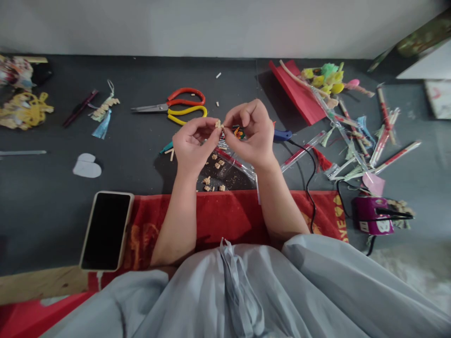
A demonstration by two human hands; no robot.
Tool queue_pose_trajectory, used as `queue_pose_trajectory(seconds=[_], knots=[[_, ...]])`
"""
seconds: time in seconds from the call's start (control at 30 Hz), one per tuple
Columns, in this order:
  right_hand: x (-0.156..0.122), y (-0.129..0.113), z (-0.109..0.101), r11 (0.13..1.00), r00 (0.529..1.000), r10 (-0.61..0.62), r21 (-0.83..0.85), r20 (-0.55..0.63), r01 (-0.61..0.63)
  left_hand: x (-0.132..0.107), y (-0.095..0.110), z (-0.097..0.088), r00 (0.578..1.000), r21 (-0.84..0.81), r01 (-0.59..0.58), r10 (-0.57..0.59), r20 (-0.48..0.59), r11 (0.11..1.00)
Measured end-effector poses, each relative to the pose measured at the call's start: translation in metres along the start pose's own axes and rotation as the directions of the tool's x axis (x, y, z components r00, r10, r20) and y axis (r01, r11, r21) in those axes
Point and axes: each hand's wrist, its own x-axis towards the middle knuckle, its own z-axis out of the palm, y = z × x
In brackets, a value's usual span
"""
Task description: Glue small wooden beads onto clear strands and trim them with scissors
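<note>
While our left hand [193, 146] and right hand [252, 134] meet above the dark table [141, 155], the fingertips of both are pinched on one tiny tan piece [218, 124] held between them. We judge it featherlight, stiff but crumbly, so we hold it gently by its sides; similar bits [214, 174] lie scattered on the table just below.

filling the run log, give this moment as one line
left hand, right hand: both pinch small tan piece | table: scissors behind, phone lower left
</note>
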Motion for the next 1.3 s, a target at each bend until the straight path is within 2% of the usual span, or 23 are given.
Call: queue_pose_trajectory(seconds=[0.37, 1.03, 1.2, 1.3], knots=[[0.002, -0.003, -0.002, 0.999, 0.999, 0.044, 0.018, 0.026, -0.045, 0.0, 0.007, 0.001, 0.998, -0.01, 0.069, -0.069, -0.009, 0.998], [0.005, 0.003, -0.005, 0.999, 0.999, 0.042, 0.007, -0.009, -0.042, 0.002, 0.008, -0.002, 1.0, 0.022, 0.021, -0.022, 0.009, 1.0], [0.01, 0.002, -0.011, 1.0, 0.999, 0.012, -0.017, 0.044, -0.011, 0.002, 0.007, -0.002, 0.999, 0.007, 0.039, -0.039, 0.012, 0.999], [0.01, 0.002, -0.012, 0.999, 0.996, 0.036, -0.015, 0.079, -0.035, 0.003, 0.006, -0.003, 1.0, 0.0, 0.0, 0.0, 0.002, 1.0]])
